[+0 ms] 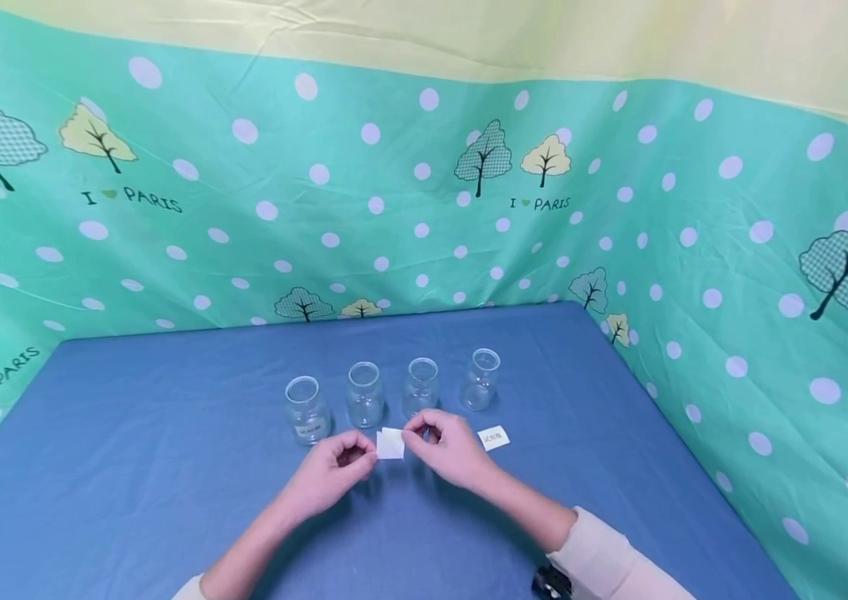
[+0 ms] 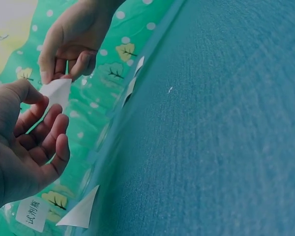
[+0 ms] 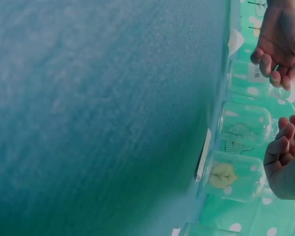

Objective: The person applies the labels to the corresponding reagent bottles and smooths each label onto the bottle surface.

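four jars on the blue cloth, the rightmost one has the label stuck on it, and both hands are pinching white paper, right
Not quite: the label is on the leftmost jar, not the rightmost jar, as the head view shows. The rest stands: there are four jars on the blue cloth, and the left hand and right hand pinch white paper.

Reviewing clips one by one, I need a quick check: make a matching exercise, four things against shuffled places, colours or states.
1. Leftmost jar
2. Printed slip
3. White paper
4. Backdrop

A. Green, dotted
B. Held between left hand and right hand
C. Bearing a label
D. Lying on the table

1-C; 2-D; 3-B; 4-A
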`<state>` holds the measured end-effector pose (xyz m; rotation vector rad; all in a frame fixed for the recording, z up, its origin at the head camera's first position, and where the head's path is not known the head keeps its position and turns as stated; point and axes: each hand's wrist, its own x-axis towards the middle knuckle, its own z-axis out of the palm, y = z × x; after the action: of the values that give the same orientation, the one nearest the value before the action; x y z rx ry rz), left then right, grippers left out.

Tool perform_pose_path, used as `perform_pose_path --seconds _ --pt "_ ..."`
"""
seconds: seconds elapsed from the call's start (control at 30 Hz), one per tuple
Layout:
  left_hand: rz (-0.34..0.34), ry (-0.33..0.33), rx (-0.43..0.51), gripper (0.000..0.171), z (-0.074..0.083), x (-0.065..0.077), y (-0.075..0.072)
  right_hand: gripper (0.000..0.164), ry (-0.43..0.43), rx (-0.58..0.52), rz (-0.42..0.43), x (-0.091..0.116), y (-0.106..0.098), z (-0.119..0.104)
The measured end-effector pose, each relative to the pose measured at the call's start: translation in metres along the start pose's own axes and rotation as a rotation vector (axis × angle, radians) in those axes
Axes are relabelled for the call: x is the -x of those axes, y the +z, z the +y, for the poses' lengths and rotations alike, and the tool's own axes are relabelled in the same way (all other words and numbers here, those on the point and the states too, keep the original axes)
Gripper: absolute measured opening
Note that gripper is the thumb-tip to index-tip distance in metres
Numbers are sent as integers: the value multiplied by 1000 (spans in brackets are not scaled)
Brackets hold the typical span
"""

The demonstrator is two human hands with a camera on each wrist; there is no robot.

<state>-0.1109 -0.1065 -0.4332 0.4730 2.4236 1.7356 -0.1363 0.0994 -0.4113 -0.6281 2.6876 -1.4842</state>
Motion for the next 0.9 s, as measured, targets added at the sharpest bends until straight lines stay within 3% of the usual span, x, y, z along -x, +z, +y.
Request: perform_pose_path --seconds 0.3,0.63,0.9 --pt "45 5 -80 4 -1 0 2 5 60 -65 79 -3 -5 2" --pt "125 -109 -132 5 -4 -3 6 7 77 -33 186 -7 -10 8" --pt "85 -77 -135 4 -10 -6 18 7 75 5 210 -6 -10 13"
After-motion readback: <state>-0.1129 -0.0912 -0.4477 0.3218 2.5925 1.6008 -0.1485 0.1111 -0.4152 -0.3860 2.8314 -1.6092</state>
